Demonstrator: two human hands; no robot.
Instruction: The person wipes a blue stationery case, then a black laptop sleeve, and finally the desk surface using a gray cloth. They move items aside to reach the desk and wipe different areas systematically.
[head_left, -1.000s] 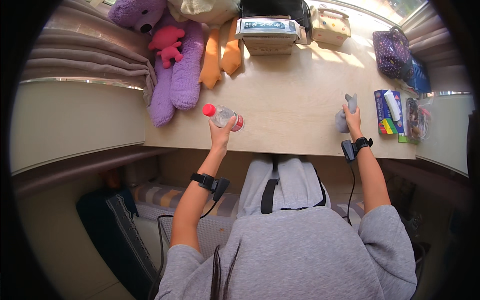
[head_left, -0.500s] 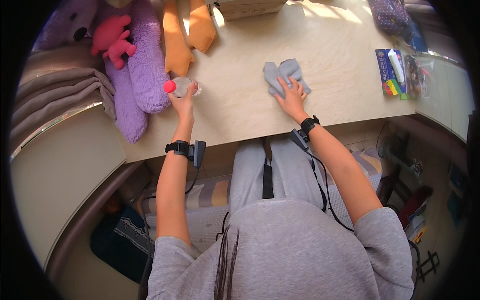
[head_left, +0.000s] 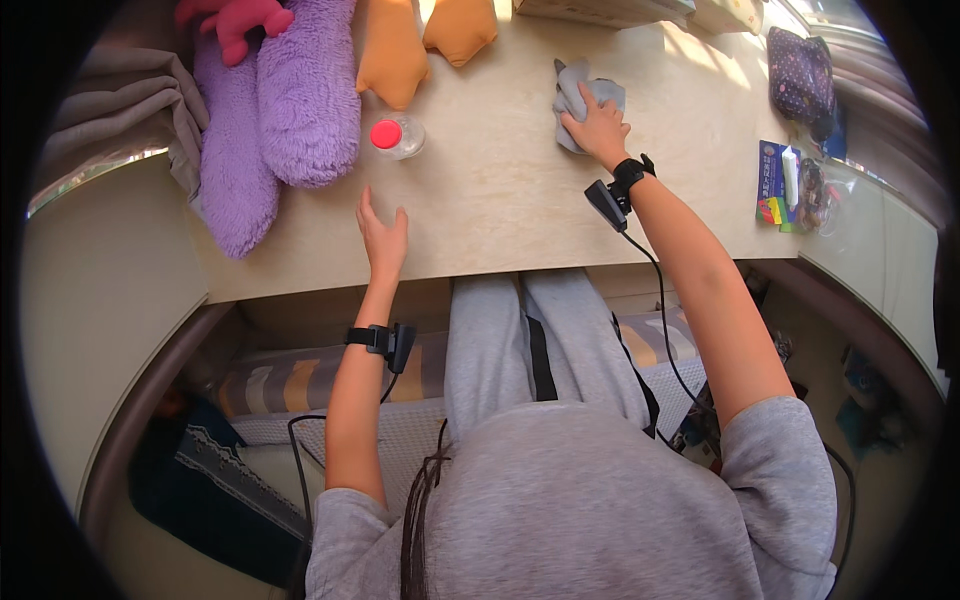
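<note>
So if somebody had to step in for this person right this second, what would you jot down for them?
Left hand: open and empty, flat over the wooden table, apart from the bottle.
Right hand: pressed down on the grey cloth, fingers on it; a firm grip cannot be confirmed.
Clear bottle with a red cap: on the table just ahead of the left hand, beside the purple plush toy.
Done: the bottle is set down and let go.
Left: the cloth is bunched under the hand at the table's far side; most of the tabletop lies between it and the near edge.
</note>
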